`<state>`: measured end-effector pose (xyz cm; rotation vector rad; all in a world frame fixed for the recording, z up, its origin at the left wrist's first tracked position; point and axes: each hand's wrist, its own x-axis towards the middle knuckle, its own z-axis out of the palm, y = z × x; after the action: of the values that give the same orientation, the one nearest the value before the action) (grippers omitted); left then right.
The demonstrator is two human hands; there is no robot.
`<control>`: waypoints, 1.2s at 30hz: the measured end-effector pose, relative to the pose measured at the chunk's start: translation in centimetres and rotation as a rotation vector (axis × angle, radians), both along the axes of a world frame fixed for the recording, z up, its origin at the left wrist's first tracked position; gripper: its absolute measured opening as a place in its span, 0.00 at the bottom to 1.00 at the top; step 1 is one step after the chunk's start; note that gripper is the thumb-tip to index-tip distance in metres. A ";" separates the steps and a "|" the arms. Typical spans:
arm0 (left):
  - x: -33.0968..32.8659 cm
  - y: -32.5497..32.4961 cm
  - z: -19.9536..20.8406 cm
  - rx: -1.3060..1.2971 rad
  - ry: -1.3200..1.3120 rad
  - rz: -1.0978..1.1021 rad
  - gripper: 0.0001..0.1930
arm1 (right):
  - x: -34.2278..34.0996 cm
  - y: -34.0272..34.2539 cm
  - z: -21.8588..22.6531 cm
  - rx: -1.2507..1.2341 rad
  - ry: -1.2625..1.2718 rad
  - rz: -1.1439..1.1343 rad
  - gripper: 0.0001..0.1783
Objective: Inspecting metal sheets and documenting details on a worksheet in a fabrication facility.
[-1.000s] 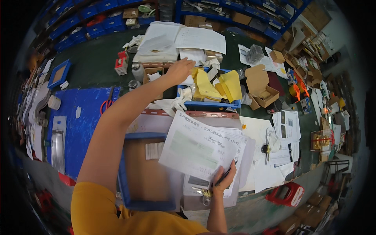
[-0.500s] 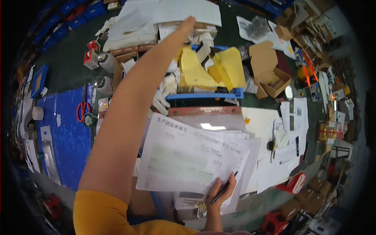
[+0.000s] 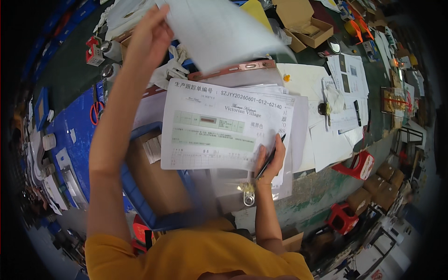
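My left hand (image 3: 156, 35) reaches up to the far side of the bench, its fingers closed on the edge of a large white sheet of paper (image 3: 219, 35), blurred and hanging in the air. My right hand (image 3: 273, 161) has a dark pen (image 3: 267, 164) in its fingers. Its thumb and palm lie against the right part of a printed form (image 3: 210, 126) with a pale green block. More papers and a clear plastic sleeve (image 3: 299, 126) lie beneath the form. By the right wrist hangs a small metal clip (image 3: 249, 198).
Left of the form stands a blue crate (image 3: 140, 196) with cardboard inside. Red-handled scissors (image 3: 96, 111) lie on a blue mat (image 3: 77, 135). White papers (image 3: 331, 144) spread to the right, behind them an open cardboard box (image 3: 310, 28). Red stools (image 3: 343, 217) stand below the bench.
My left hand has drawn the white sheet up and nearer, over the yellow papers. The view has tilted, so the form appears higher and the blue crate shows more. My right hand still holds the pen.
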<state>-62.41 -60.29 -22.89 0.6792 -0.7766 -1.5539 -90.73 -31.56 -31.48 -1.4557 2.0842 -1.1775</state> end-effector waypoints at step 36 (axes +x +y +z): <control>-9.8 28.8 -2.6 -0.456 -1.609 -0.484 0.32 | -1.2 -2.3 1.9 0.064 -0.858 0.021 0.37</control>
<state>-72.25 -31.45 -25.53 1.4220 -2.5142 -0.8578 -91.95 -33.89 -29.58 -0.7207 1.4738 -1.3788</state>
